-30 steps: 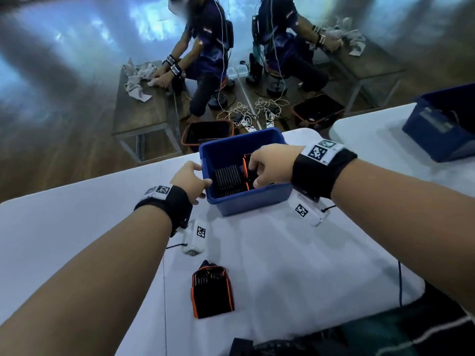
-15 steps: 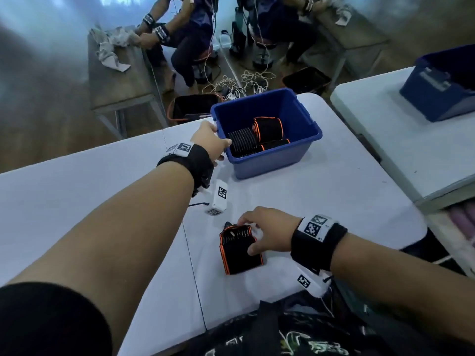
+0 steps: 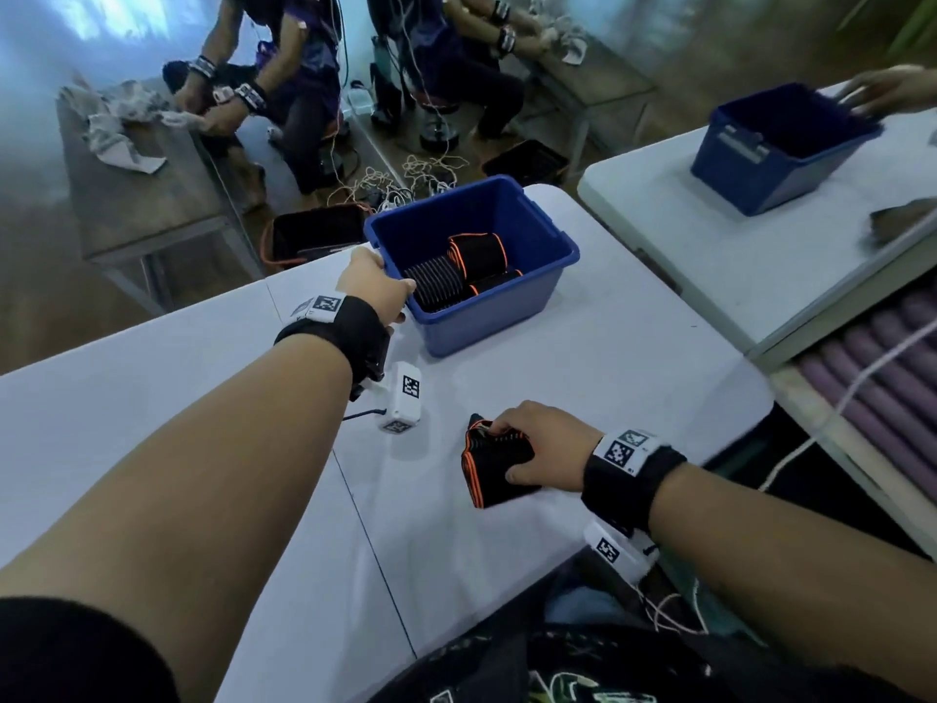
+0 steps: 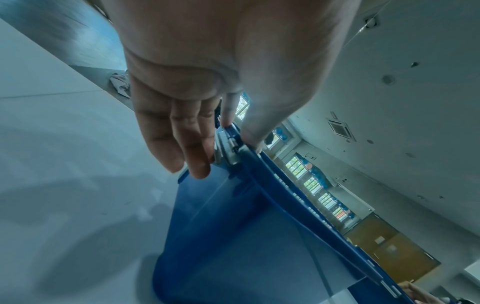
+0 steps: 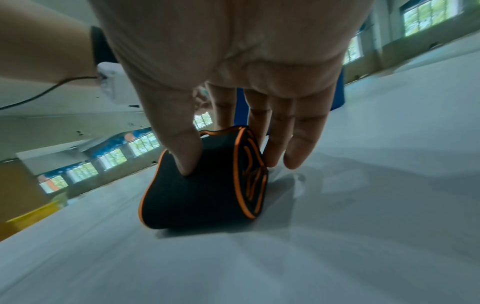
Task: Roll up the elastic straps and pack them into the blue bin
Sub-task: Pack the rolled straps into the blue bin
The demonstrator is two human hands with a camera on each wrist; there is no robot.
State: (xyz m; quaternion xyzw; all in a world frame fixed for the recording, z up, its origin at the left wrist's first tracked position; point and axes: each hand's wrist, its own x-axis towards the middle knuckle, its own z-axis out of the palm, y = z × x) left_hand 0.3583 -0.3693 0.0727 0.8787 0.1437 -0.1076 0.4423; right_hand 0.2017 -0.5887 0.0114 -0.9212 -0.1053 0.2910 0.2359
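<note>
A blue bin (image 3: pixel 547 248) stands on the white table (image 3: pixel 583 388) and holds rolled black straps (image 3: pixel 464 276) with orange edges. My left hand (image 3: pixel 372 284) grips the bin's near-left rim (image 4: pixel 241 152), thumb inside and fingers (image 4: pixel 182 142) on the outer wall. Nearer to me, a rolled black strap with orange trim (image 3: pixel 494 469) lies on the table. My right hand (image 3: pixel 545 449) holds it, thumb (image 5: pixel 182 148) on one side and fingers (image 5: pixel 283 142) on the other. The roll (image 5: pixel 205 185) sits at the table surface.
A second blue bin (image 3: pixel 776 149) stands on the neighbouring table (image 3: pixel 710 246) at the right, with another person's hand (image 3: pixel 897 91) reaching into it. Two people sit at benches beyond the table. Cables and black-and-orange crates (image 3: pixel 309 235) lie on the floor there.
My right hand left the bin, came back to the near table and took hold of the rolled strap there. My left hand stays on the bin's rim.
</note>
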